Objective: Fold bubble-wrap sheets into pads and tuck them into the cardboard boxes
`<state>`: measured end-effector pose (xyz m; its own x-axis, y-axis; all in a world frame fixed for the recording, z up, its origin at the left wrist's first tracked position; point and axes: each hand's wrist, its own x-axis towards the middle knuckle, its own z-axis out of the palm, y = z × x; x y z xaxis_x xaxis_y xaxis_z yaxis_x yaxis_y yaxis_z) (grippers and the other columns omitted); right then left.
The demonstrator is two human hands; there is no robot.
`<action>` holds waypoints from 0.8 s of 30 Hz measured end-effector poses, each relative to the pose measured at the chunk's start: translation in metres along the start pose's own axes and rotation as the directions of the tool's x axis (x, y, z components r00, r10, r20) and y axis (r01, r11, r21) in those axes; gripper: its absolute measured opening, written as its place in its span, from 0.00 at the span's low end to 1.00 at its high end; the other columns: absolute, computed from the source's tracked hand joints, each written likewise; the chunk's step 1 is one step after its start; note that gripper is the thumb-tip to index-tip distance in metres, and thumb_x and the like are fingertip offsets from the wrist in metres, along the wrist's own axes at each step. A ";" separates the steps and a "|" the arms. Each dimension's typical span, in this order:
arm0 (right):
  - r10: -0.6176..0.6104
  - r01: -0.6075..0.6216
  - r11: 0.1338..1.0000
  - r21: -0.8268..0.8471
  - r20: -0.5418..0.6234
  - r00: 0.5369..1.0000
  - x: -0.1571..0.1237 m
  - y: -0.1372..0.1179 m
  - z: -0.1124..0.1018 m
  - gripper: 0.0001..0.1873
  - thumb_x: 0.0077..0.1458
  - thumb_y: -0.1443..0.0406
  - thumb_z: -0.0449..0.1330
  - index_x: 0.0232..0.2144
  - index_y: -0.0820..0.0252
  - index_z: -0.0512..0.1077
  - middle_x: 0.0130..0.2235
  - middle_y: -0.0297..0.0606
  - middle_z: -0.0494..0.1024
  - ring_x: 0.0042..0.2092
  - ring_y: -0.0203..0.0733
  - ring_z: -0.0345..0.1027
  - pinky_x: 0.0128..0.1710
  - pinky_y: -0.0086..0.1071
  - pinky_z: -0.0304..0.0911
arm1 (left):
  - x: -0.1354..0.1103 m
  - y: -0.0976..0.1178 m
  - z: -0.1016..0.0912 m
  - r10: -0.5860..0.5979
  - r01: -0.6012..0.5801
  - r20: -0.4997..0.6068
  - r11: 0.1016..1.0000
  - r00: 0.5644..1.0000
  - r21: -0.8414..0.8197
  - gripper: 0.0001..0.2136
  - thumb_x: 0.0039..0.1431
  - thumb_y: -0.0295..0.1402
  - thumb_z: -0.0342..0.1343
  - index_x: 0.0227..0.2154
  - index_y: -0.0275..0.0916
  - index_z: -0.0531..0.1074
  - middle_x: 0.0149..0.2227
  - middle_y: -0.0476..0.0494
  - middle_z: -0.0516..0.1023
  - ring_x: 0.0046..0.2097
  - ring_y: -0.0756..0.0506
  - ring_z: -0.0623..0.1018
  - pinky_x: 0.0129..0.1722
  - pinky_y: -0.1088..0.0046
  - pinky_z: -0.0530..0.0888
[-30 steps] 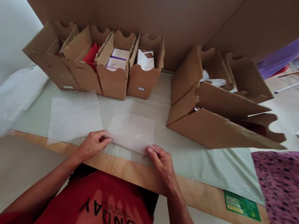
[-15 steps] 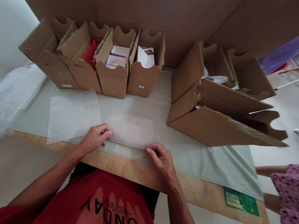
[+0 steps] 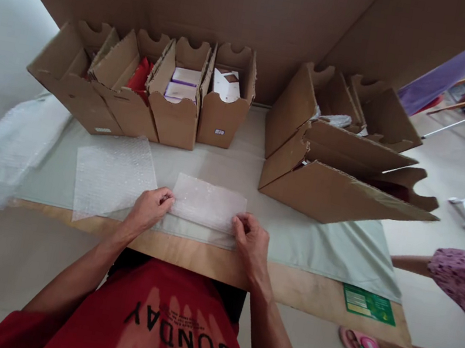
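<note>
A small sheet of bubble wrap (image 3: 208, 203) lies folded on the pale green cloth (image 3: 318, 245) near the table's front edge. My left hand (image 3: 147, 211) pinches its near left corner with curled fingers. My right hand (image 3: 249, 242) presses and grips its near right corner. A larger flat sheet of bubble wrap (image 3: 113, 173) lies just left of my left hand, apart from it.
A row of open cardboard bins (image 3: 175, 117) with red and white packets stands at the back left; larger cardboard bins (image 3: 336, 191) stand at the back right. Loose bubble wrap (image 3: 5, 145) hangs off the left end. A green label (image 3: 368, 304) is stuck on the wooden edge. Another person in purple (image 3: 464, 278) stands at right.
The small sheet has been folded over away from me and now looks narrower. Both hands moved slightly up onto its near edge. The person at right has stepped back.
</note>
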<state>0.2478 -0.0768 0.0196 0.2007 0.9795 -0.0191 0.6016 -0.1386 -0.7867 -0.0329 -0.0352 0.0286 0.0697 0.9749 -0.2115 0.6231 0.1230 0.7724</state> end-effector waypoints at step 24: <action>0.163 -0.073 0.867 -0.493 0.143 0.976 0.045 -0.035 0.003 0.25 0.63 0.60 0.61 0.60 0.61 0.69 0.43 0.46 0.83 0.45 0.53 0.77 0.41 0.37 0.64 | -0.009 0.018 0.015 0.078 0.001 -0.103 0.793 0.992 0.609 0.20 0.66 0.32 0.55 0.59 0.37 0.67 0.49 0.37 0.79 0.47 0.39 0.81 0.40 0.67 0.74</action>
<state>0.2337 -0.0270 0.0446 0.1833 0.9545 -0.2353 0.8881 -0.2634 -0.3767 -0.0104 -0.0442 0.0353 0.0377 0.9955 -0.0874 0.9688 -0.0150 0.2475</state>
